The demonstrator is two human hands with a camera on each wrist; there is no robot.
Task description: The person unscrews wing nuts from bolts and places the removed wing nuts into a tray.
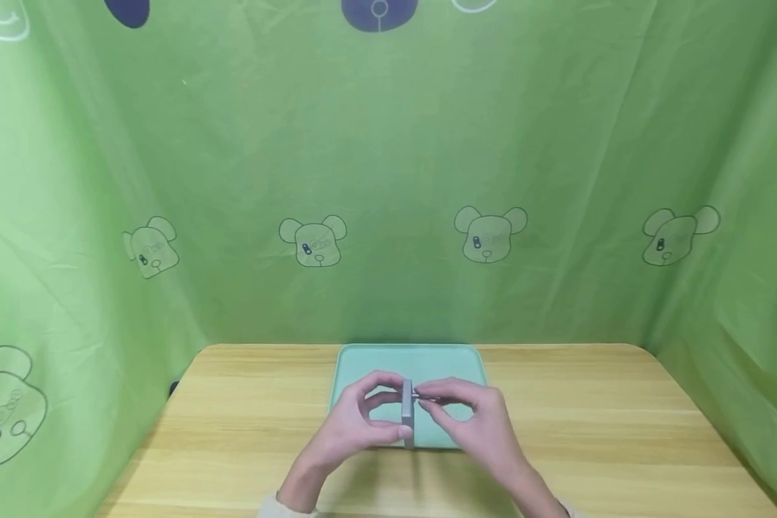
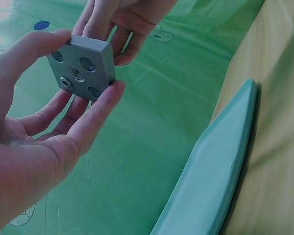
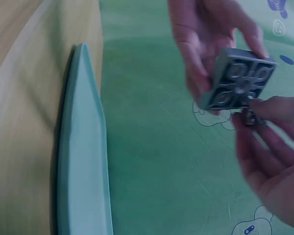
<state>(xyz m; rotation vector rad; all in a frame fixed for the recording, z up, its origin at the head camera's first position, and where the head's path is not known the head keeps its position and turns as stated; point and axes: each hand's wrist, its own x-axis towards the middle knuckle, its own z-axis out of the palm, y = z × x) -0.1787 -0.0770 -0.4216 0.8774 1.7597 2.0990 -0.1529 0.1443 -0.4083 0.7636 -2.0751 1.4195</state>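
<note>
One square block [image 2: 82, 66], grey, smooth, metal-looking, thick with crisp edges; held upright between the two hands, above the tray. Left-wrist side shows five round openings: one threaded at centre, four near the corners, the lower-left one with a ringed insert. Left hand [image 1: 352, 417] grips the block by its edges, thumb and fingers spread wide around it. Right hand [image 1: 482, 421] nearly closed, fingertips pinching a slim silvery rod [image 1: 417, 396] against the opposite face; whether more pieces sit there, cannot tell, blurred. One pale-green, rounded-corner, low-rimmed tray [image 1: 388, 357] on wood-grain worktop [image 1: 576, 410]. Creased green cloth [image 1: 388, 144] behind.
</note>
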